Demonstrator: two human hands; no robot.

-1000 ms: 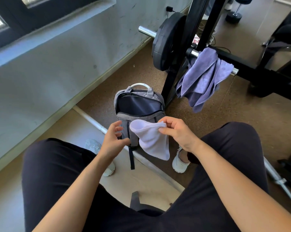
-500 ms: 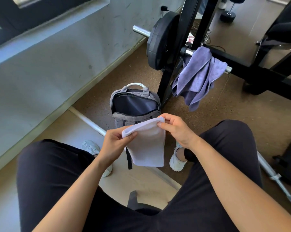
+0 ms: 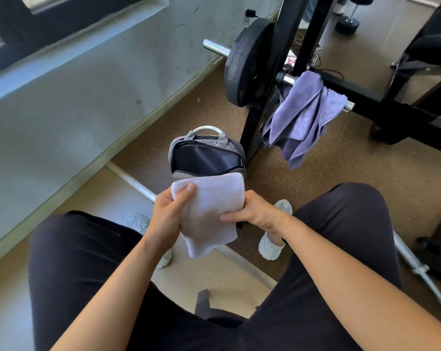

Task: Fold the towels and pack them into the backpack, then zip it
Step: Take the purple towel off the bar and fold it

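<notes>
Folding is the step in hand, judged from the head view, the only one here. The white towel (image 3: 209, 211) is held up between the person's knees. It is doubled into a narrow panel, its top edge level and its lower end hanging loose. The left hand (image 3: 167, 219) pinches the upper left corner, thumb flat on the front and fingers hidden behind the cloth. The right hand (image 3: 257, 214) grips the right edge lower down, thumb laid across the front.

Just beyond the towel, on the far side, the backpack (image 3: 206, 158) stands upright on the floor. Its main compartment is unzipped and gaping; only dark lining shows inside. The towel's top edge overlaps the bag's near rim in the picture, but I cannot tell whether they touch. Far right, the purple towel (image 3: 303, 117) hangs unfolded over the barbell (image 3: 215, 48), beside the weight plate (image 3: 244, 64).

The next move, as I judge it, is one more fold to bring the hanging end up, then lowering the bundle forward into the open mouth. That calls for both grips to stay firm so the layers do not slip. The bag stands unsupported and may tip. The purple towel and the zip are not yet done.
</notes>
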